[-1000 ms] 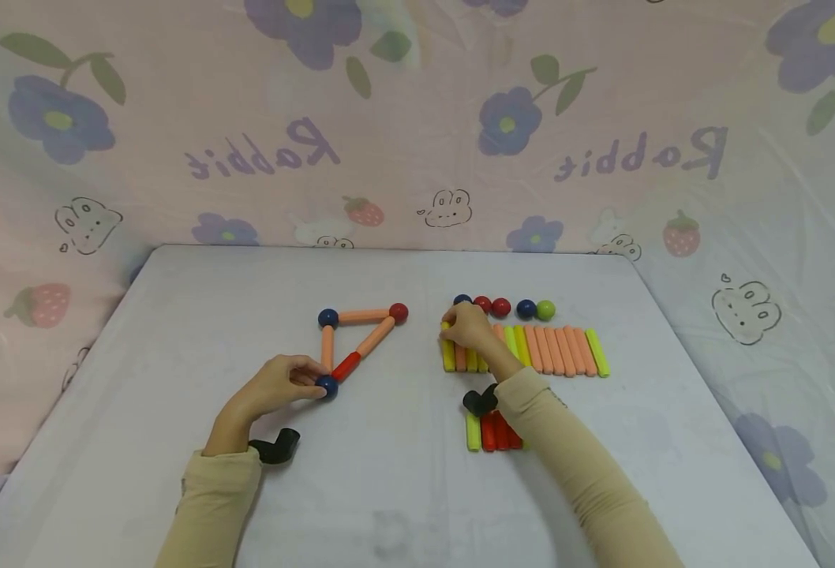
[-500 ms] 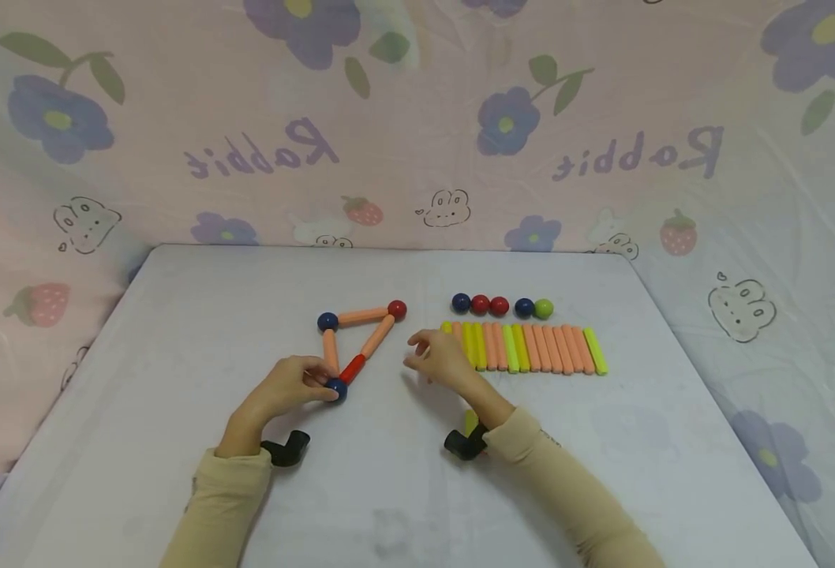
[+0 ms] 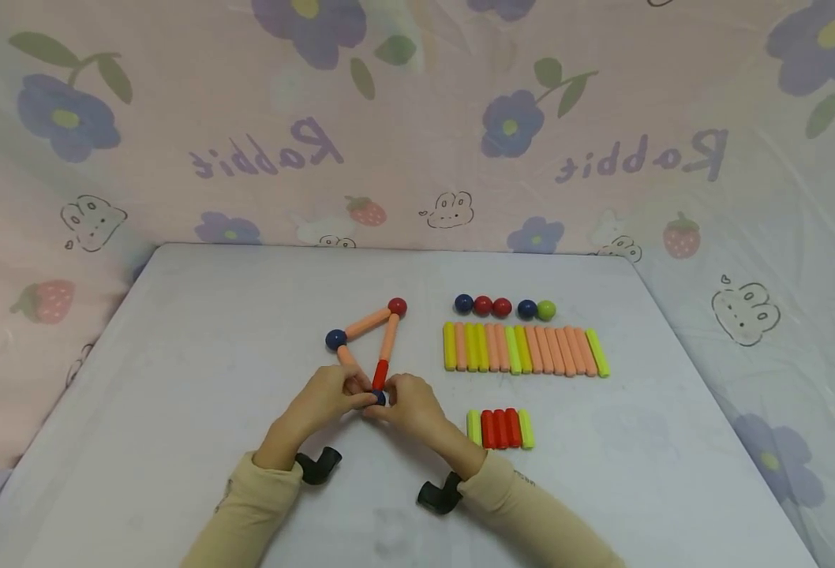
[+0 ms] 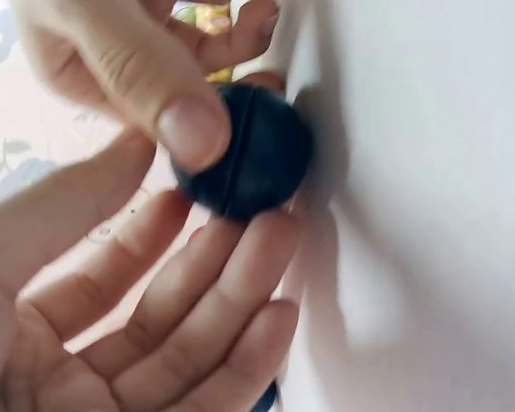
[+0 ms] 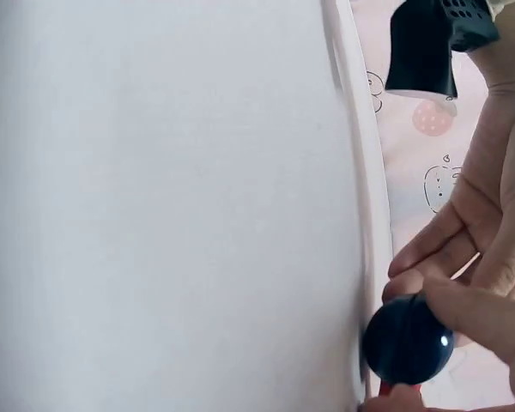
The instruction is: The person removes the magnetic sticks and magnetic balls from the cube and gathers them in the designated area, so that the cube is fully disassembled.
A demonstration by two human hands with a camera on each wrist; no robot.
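Both hands meet at a dark blue ball (image 3: 380, 397), the near corner of a triangle of balls and sticks. My left hand (image 3: 325, 398) pinches this ball from the left; my right hand (image 3: 413, 406) pinches it from the right. Up close, the blue ball (image 4: 266, 154) shows a groove around its middle, with a thumb pressed on it. A red stick (image 3: 380, 375) runs from it into an orange stick (image 3: 389, 338), which leads to a red ball (image 3: 398, 306). A second orange stick (image 3: 368, 323) joins that to another blue ball (image 3: 335, 340). Fingers partly hide the left side stick (image 3: 347, 356).
Several loose balls (image 3: 483, 306) line up at the back right. Before them lies a row of yellow and orange sticks (image 3: 524, 349). A shorter row of red and green sticks (image 3: 500, 428) lies nearer, beside the right forearm. White cloth covers the table (image 3: 211, 315).
The right hand has moved from the stick row leftward and nearer to the blue corner ball. The left hand has shifted right with that ball, and the triangle has turned.
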